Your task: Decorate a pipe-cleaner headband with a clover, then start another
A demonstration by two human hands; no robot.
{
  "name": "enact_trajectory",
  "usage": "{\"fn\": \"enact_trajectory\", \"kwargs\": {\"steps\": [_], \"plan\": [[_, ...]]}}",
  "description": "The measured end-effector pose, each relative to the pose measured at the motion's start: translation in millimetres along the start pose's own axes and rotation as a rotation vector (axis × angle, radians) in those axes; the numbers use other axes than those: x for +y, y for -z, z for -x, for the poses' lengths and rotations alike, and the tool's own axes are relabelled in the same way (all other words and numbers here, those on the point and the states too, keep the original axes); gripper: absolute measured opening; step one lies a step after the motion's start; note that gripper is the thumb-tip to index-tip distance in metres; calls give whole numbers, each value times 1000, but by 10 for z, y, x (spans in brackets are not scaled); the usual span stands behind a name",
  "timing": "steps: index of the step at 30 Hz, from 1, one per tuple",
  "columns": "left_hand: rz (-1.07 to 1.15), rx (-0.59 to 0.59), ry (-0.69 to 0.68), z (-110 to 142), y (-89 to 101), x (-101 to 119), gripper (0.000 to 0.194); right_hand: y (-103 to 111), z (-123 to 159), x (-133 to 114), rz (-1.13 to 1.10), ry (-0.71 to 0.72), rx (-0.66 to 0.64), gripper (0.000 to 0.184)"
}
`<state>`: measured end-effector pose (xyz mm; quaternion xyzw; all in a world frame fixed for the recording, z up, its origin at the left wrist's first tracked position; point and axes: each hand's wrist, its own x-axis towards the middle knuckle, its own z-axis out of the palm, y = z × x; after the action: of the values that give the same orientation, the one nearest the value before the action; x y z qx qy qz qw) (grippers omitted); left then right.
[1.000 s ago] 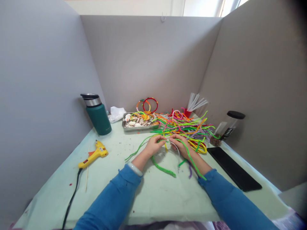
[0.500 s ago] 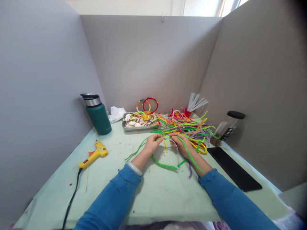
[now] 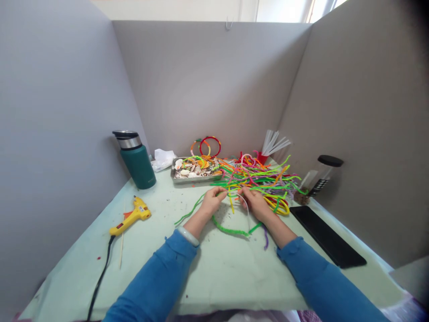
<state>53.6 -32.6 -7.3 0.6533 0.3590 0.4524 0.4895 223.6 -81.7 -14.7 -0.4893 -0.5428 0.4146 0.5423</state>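
Two hands pinch pipe cleaners at the near edge of a bright pile.

The left hand (image 3: 211, 203) and right hand (image 3: 256, 203) sit close together, fingers closed on a green pipe cleaner (image 3: 231, 230) that loops on the table (image 3: 214, 277) between them, beside a thin white wire (image 3: 247, 210). Just behind lies the pipe cleaner pile (image 3: 258, 176), with a metal tray of shells (image 3: 194, 170) to its left. Farther out: a green flask (image 3: 136, 158), a yellow glue gun (image 3: 132, 217), and a black slab (image 3: 326, 241) on the right.
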Motion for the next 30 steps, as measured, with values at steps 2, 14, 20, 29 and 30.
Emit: {"fn": "enact_trajectory", "kwargs": {"steps": [2, 14, 20, 29, 30], "plan": [[5, 0, 3, 0, 1, -1, 15, -40, 11, 28, 81, -22, -72, 40], [27, -49, 1, 23, -3, 16, 16, -78, 62, -17, 532, 145, -186, 43], [25, -60, 10, 19, -7, 1, 15, -90, 88, -67, 799, 257, -183, 42], [65, -63, 27, 28, -18, 11, 15, -95, 66, 3, 1084, 380, -211, 39], [72, -60, 30, 28, -19, 16, 16, -96, 67, 6, 1105, 388, -215, 40]]}}
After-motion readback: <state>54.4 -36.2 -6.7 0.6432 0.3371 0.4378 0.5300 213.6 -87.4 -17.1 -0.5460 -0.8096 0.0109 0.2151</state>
